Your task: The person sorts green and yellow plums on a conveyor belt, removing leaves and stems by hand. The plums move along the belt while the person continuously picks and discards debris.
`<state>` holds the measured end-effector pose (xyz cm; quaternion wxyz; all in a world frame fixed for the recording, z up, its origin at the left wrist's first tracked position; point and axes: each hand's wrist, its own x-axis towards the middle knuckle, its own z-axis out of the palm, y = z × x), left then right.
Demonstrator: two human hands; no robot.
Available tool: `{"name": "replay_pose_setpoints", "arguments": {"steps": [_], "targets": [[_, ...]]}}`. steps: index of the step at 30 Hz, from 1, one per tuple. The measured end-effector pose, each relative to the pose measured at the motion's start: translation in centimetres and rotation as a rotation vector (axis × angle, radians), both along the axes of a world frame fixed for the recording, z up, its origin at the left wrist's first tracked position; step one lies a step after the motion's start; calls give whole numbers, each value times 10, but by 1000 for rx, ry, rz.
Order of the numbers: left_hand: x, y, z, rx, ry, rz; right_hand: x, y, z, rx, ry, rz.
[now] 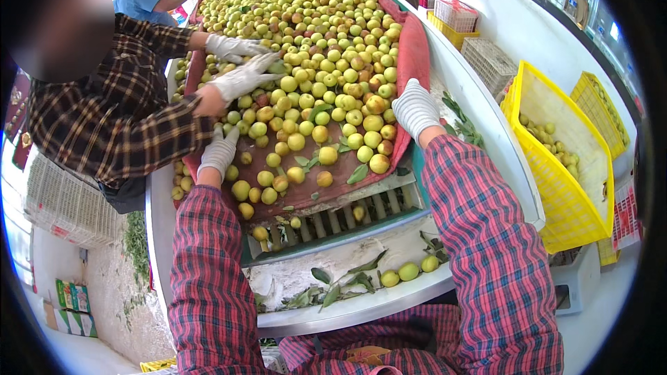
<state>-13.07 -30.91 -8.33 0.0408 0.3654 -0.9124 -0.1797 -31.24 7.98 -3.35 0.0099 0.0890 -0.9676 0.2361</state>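
Observation:
My left hand (219, 153), in a striped knit glove, is at the left side of a red cloth sheet (344, 179), touching the heap of round yellow-green fruits (318, 62). Its thumb stands apart from the fingers, whose tips are partly hidden among fruit. In a matching glove, my right hand (417, 109) closes over the sheet's thick rolled right edge (414, 47). Loose fruits and green leaves (358, 173) are scattered near the sheet's front edge. Below that edge, a slatted roller grate (333, 223) holds a few small fruits.
A co-worker in a plaid shirt (120, 114) reaches gloved hands (245, 75) into the heap from the left. Another person (143, 2) stands farther back. Fruits (408, 271) and leafy twigs lie on the white front ledge (292, 276). Yellow crates (563, 187) stand at right.

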Motion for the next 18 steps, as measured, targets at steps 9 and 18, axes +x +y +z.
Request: {"name": "replay_pose_setpoints", "arguments": {"steps": [9, 18], "targets": [[7, 24, -1, -256, 231, 97, -4, -2, -4, 7, -13, 9], [5, 159, 18, -359, -72, -320, -5, -6, -7, -1, -13, 14]]}}
